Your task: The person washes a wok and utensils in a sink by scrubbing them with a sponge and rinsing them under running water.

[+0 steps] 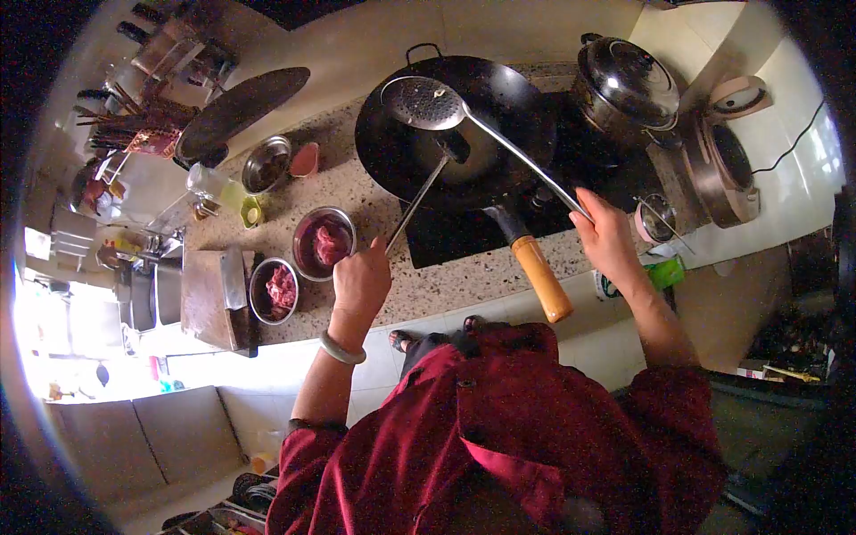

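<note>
My right hand (606, 234) is closed round the end of a long metal handle. It belongs to a perforated skimmer (423, 102), held above the black wok (522, 102), with a small pale bit on its holes. My left hand (361, 281) grips a long-handled metal utensil (419, 201) whose dark head reaches over the wok; I cannot tell its exact kind. Between my arms the wok's wooden handle (541, 281) points toward me. Close to my left hand stand two metal bowls with raw meat, one bowl (299, 259) behind the other bowl (256, 303).
A lidded pot (629, 85) stands right of the wok. To the left are a cutting board (207, 294) with a cleaver (234, 278), a metal bowl (267, 165), a pink dish (305, 160) and a large round lid (245, 116). A small strainer (658, 218) lies at right.
</note>
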The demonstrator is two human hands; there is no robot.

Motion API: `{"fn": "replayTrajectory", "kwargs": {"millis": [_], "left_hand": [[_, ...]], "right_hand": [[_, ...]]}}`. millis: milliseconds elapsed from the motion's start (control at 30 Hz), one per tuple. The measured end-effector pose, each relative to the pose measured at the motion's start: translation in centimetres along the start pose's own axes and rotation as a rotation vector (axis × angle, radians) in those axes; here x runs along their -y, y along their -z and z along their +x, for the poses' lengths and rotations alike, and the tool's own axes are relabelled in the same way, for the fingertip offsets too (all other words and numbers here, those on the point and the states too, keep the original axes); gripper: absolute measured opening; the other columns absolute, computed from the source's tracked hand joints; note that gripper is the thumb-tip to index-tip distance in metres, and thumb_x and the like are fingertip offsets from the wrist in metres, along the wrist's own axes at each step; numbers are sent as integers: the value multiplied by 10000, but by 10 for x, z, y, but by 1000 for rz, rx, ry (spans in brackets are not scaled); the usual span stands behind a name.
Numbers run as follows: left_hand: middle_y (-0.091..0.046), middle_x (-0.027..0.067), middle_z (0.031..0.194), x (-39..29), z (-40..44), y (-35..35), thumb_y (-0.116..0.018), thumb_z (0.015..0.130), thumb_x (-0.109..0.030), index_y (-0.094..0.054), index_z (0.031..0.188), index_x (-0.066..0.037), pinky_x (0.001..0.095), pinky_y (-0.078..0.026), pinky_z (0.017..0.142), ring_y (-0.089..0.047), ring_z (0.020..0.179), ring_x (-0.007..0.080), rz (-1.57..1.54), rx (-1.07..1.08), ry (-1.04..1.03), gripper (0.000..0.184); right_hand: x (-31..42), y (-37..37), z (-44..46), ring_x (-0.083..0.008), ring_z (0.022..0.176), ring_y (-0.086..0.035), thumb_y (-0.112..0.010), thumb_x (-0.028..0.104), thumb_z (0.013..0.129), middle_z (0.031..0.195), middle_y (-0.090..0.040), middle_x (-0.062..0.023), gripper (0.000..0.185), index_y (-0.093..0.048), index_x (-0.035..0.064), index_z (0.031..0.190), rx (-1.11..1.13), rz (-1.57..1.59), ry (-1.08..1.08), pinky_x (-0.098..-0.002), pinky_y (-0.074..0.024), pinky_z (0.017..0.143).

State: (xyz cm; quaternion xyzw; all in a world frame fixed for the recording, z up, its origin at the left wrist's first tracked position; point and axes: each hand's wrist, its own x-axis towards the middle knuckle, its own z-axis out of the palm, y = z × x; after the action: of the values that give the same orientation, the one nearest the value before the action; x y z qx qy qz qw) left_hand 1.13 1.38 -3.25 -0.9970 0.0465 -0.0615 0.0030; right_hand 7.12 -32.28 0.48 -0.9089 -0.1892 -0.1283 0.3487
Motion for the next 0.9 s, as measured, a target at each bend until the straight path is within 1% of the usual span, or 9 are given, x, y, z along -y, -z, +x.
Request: {"fn": "replayTrajectory", "kwargs": {"millis": [100,233,300,333,367,400,500,667,900], "left_hand": [[-543,108,507,-4,-2,2,-480,772,-114,-502,805,-77,376,-438,395,-563,457,279,-10,18,27,55],[-579,155,626,-8,-13,1,-516,779,-161,-506,887,-48,386,-439,443,-580,543,307,-222,35,127,157],[-579,139,634,-10,-17,-7,-546,786,-164,-510,923,-31,350,-432,440,-582,526,258,-452,50,216,194],[-564,113,607,-14,-18,-7,-554,790,-151,-518,930,-26,322,-423,427,-566,498,211,-747,70,287,191],[-549,88,580,-19,-20,-5,-562,794,-138,-525,937,-21,295,-415,415,-549,469,163,-1043,89,358,188],[-517,49,559,-24,-19,3,-568,801,-125,-531,928,-12,249,-394,399,-507,448,95,-1124,155,465,174],[-520,40,548,-26,-21,-2,-557,811,-134,-532,925,-10,232,-383,384,-501,441,78,-1268,83,470,170],[-574,199,662,-5,-4,7,-560,773,-214,-513,842,-42,428,-439,527,-572,585,364,-784,108,330,192],[-584,191,687,5,4,12,-559,763,-230,-518,887,-43,450,-447,547,-573,640,370,-452,6,203,228]], "right_hand": [[-6,-4,9,-311,752,-601,-549,73,794,861,-588,-212,267,-511,-33,1037,64,-33,-105,-332,-455,611],[-45,-15,24,-149,565,-547,-525,104,816,696,-582,-115,192,-530,-33,952,32,-6,-179,-280,-425,505],[-51,-12,29,-240,543,-563,-516,152,804,667,-588,-119,177,-530,-23,824,214,154,-425,-331,-424,511],[-45,-7,32,-132,453,-478,-481,167,824,606,-536,-60,186,-492,3,737,237,289,-519,-286,-374,416],[-44,-6,35,-132,453,-478,-481,167,824,606,-536,-60,186,-492,3,737,245,285,-520,-286,-374,416],[-44,-6,39,-105,433,-451,-480,170,830,591,-517,-46,190,-482,16,719,255,395,-593,-267,-344,380],[-46,-14,47,-56,389,-384,-476,176,845,569,-481,-20,198,-461,47,695,276,521,-650,-219,-262,302],[-48,-19,56,-45,389,-367,-499,174,841,612,-511,-42,153,-477,45,762,388,785,-924,-189,-246,300],[-35,-28,40,-68,401,-395,-493,196,838,613,-530,-45,166,-490,55,750,411,776,-904,-206,-256,311]]}}
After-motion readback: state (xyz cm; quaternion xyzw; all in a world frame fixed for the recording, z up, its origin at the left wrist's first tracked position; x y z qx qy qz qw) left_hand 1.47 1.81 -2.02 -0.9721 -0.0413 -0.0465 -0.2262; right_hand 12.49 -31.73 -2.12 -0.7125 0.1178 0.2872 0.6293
